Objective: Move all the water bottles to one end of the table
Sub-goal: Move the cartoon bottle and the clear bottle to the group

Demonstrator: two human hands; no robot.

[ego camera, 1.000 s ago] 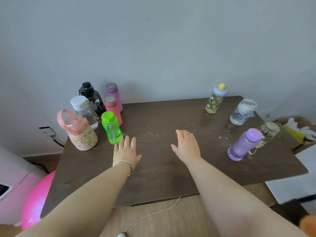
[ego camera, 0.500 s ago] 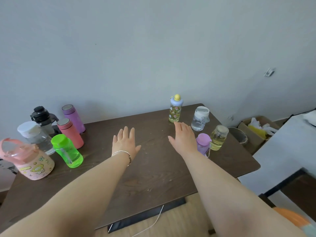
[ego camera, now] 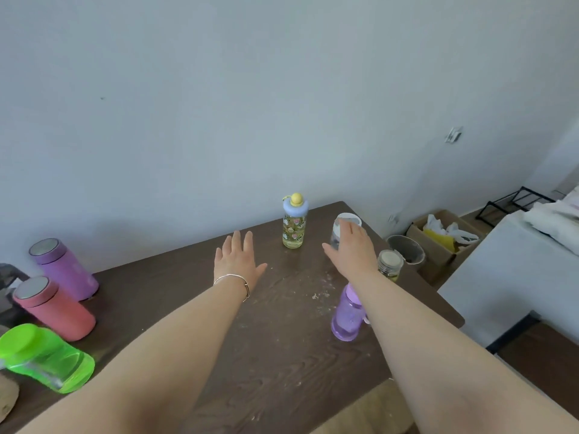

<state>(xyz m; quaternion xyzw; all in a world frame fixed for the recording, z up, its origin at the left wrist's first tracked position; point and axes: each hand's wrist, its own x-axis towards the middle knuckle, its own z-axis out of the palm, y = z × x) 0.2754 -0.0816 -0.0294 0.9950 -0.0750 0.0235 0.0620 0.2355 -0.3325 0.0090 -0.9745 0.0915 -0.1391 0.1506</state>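
- The right hand (ego camera: 352, 249) reaches out palm down with fingers spread and grips nothing; it covers most of a clear bottle with a white lid (ego camera: 347, 221), and whether it touches the bottle cannot be told.
- A glass jar with a metal lid (ego camera: 389, 264) stands just right of that wrist; a translucent purple bottle (ego camera: 347, 316) stands partly hidden under the forearm.
- The left hand (ego camera: 238, 261), a bracelet (ego camera: 235, 280) at its wrist, is flat and open above the dark wooden table (ego camera: 275, 364), holding nothing.
- A yellow bottle with a duck cap (ego camera: 294, 225) stands upright between the two hands, further back near the wall.
- At the left end stand a purple flask (ego camera: 64, 269), a pink flask (ego camera: 53, 308) and a green bottle (ego camera: 47, 358).
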